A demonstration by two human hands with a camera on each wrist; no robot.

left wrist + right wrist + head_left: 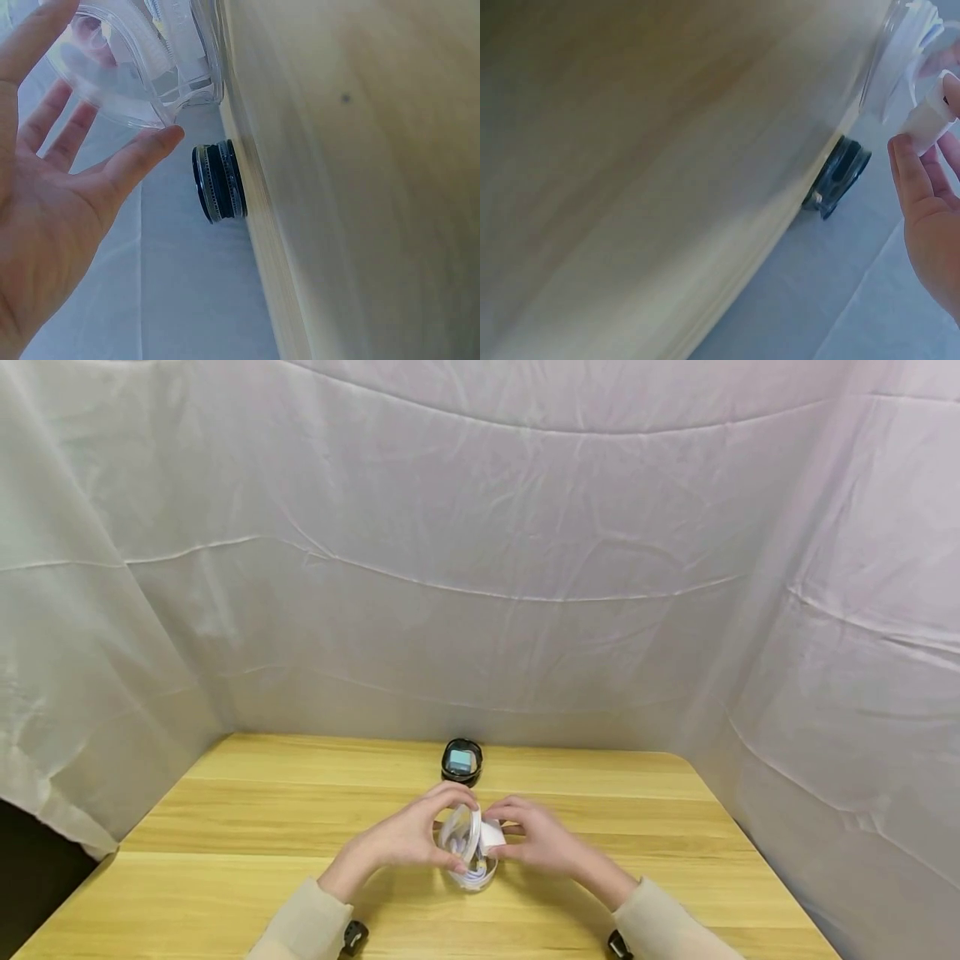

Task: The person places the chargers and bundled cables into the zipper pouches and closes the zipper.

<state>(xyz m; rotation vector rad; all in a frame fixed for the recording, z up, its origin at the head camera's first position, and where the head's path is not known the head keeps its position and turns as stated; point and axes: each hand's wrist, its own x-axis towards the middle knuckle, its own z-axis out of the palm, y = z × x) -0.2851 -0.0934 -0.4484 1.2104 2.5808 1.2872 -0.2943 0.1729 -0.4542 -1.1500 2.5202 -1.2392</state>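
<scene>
My left hand [408,837] grips the rim of a clear round lid [105,71], fingers on the far side and thumb on the near side. The lid stands tilted over a clear round container [881,71] on the table. A coiled white cable [474,878] lies inside the container. In my right hand [542,842] is a white block [928,120] that looks like a charger plug, pinched between thumb and fingers. The block is held at the container's right side, next to the lid; the head view does not show whether they touch.
Behind the hands, a black round case [461,762] with a pale bluish square on top sits near the back of the wooden table [300,802]. Grey-white curtains [450,568] hang behind the table and at both sides.
</scene>
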